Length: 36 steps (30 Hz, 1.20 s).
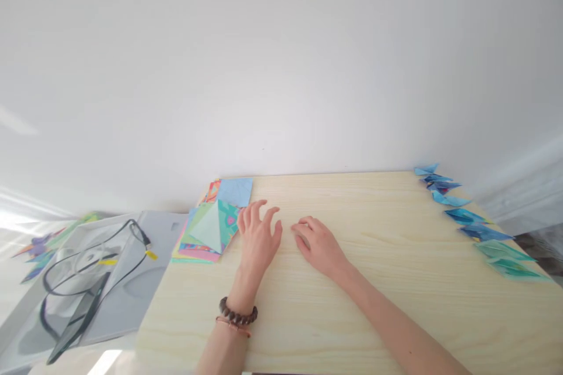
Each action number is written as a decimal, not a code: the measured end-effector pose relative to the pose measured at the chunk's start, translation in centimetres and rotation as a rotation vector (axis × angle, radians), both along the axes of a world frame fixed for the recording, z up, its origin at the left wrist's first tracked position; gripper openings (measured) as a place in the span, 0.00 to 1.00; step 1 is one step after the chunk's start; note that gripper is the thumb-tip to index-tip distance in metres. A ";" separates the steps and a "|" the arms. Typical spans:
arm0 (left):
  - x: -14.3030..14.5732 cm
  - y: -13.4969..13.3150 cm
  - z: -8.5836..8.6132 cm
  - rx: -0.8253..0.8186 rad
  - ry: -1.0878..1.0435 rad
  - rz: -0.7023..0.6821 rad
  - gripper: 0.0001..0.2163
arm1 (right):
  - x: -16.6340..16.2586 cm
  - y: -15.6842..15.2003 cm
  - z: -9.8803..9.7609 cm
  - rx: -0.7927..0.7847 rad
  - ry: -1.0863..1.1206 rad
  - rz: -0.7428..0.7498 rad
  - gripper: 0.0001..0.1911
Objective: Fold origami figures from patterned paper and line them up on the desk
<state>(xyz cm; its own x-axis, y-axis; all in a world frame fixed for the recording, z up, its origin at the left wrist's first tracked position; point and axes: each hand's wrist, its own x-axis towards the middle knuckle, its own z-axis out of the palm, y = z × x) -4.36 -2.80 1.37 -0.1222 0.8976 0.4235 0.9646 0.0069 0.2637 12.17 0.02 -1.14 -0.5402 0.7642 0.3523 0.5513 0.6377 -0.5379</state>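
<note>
My left hand (259,234) is over the wooden table (373,316), its fingers spread and nothing in them. It is just right of a stack of coloured origami paper (202,255). On that stack lies a pale green sheet folded to a point (209,228), near my fingers but apart from them. My right hand (320,246) is low over the bare wood to the right, fingers loosely bent and thumb slightly apart. Nothing shows in it. A small gap separates the two hands. Dark beads and a thin band circle my left wrist.
Several folded paper pieces, blue (464,215) to green (514,269), line the table's right edge. A blue sheet (235,191) lies at the back left. Left of the table are a white tray (153,281), a black cable (57,293) and colourful folded papers (39,249). A white wall stands behind.
</note>
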 end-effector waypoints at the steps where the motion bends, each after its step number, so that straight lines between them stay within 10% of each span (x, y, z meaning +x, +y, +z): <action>1: -1.1 -0.3 0.1 0.013 0.033 0.099 0.15 | -0.5 0.4 -0.1 -0.001 0.002 -0.020 0.13; 5: -5.5 -1.3 -0.6 -0.134 0.107 0.330 0.26 | -0.7 1.2 -0.4 -0.025 0.017 -0.043 0.13; 21: -8.7 -1.8 -1.0 -0.352 0.078 0.238 0.25 | 0.0 1.0 -1.0 -0.064 0.134 -0.013 0.12; 36: -7.9 -2.4 0.6 -0.092 0.001 0.496 0.10 | 0.2 0.9 -1.0 -0.068 0.151 0.019 0.11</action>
